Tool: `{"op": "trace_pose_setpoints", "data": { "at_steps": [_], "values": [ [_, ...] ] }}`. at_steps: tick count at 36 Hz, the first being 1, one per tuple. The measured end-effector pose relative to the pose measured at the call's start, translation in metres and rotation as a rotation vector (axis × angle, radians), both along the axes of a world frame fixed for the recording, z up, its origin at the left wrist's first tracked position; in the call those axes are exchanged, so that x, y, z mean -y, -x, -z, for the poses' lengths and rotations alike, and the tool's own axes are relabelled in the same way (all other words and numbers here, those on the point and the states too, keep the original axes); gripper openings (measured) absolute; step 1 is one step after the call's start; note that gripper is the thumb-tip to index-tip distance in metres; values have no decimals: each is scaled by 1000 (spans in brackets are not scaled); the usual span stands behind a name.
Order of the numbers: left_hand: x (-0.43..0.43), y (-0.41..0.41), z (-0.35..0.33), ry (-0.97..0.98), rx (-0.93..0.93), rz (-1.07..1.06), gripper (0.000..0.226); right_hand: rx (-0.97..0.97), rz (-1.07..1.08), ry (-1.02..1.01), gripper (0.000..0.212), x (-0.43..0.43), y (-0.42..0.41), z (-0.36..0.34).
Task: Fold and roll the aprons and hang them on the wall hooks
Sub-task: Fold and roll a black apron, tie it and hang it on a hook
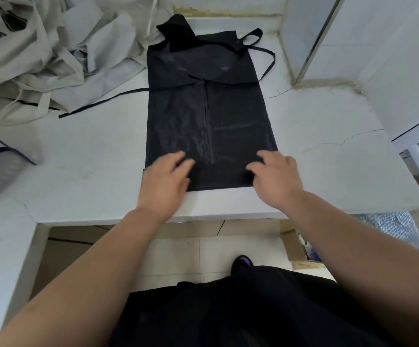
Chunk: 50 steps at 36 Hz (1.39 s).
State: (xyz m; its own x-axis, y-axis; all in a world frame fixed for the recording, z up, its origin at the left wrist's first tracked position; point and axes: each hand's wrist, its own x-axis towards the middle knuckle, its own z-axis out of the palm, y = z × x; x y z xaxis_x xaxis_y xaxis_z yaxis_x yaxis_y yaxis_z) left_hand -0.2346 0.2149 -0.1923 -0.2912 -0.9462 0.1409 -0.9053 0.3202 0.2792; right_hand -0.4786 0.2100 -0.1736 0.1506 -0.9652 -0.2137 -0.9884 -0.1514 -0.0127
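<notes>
Both hands sit at the near hem of the long black folded fabric apron (208,108), low in the middle of the head view. The left hand (164,176) lies flat with its fingers spread and relaxed over the lower left corner, holding nothing. The right hand (276,176) covers the lower right corner with its fingers bent toward the centre, but motion blur hides whether they pinch the hem or only rest on it. The apron lies on the white cracked stone counter (316,146) as a narrow strip already folded lengthwise. Its long axis runs straight away from the hands, from the near counter edge up toward the top centre of the frame, where the bib end bunches up. That is the relation that matters: the cloth stretches forward from both palms, and each hand is equally close to its own corner, so rolling would most likely start at this hem and travel up the frame with the hands working evenly. A thin black tie strap (103,101) trails off to the left toward the heap of beige cloth (40,58) in the upper left, and a looped black strap (266,58) lies off the upper right edge. Both could drag or skew the roll unless tucked in. No wall hooks are in view.
</notes>
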Motion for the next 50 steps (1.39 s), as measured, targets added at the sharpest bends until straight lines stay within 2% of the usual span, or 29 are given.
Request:
{"op": "trace_pose_setpoints", "data": {
  "at_steps": [2,4,7,13,17,19,20,22,24,27,30,32,34,37,39,42,45,46,48,50],
  "values": [
    [-4,14,-1,-260,96,125,48,50,-74,-112,45,-2,-5,4],
    [-6,16,3,-439,190,92,59,61,-76,-210,58,-4,-5,5],
    [-6,11,0,-425,172,66,69,18,-81,-220,68,0,3,1],
    [4,13,-15,-469,167,62,78,-62,-133,-171,50,9,1,-3],
    [13,12,-18,-424,148,71,56,-50,-171,-83,37,13,0,-6],
    [17,10,-20,-400,142,96,47,-22,-185,-101,30,15,2,-8],
    [20,8,-22,-410,133,94,44,39,-153,-141,32,15,4,-10],
    [24,7,-27,-455,94,62,40,118,-87,-248,51,15,8,-13],
    [30,7,-32,-487,77,39,36,30,-128,-278,66,17,8,-14],
    [39,6,-40,-578,-28,-14,28,-9,-135,-250,48,25,6,-17],
    [52,-1,-48,-645,-89,-69,19,32,-67,-260,26,36,9,-26],
    [59,-8,-50,-658,-109,-114,21,91,-8,-287,12,46,14,-30],
    [63,-18,-47,-665,-191,-209,24,129,54,-307,9,56,21,-30],
    [64,-32,-40,-635,-338,-371,26,224,149,-302,24,65,32,-25],
    [63,-38,-32,-579,-366,-472,27,307,223,-278,25,67,37,-19],
    [58,-40,-19,-463,-306,-583,32,392,341,-232,21,66,39,-9],
    [52,-30,-9,-381,-271,-674,45,432,457,-186,36,63,35,-6],
    [50,-26,-7,-341,-207,-684,52,422,478,-174,42,61,32,-6],
    [44,-14,-3,-161,-16,-570,58,265,425,-98,55,57,22,-6],
    [42,1,2,12,34,-268,55,40,210,40,64,53,8,-5]
  ]
}}
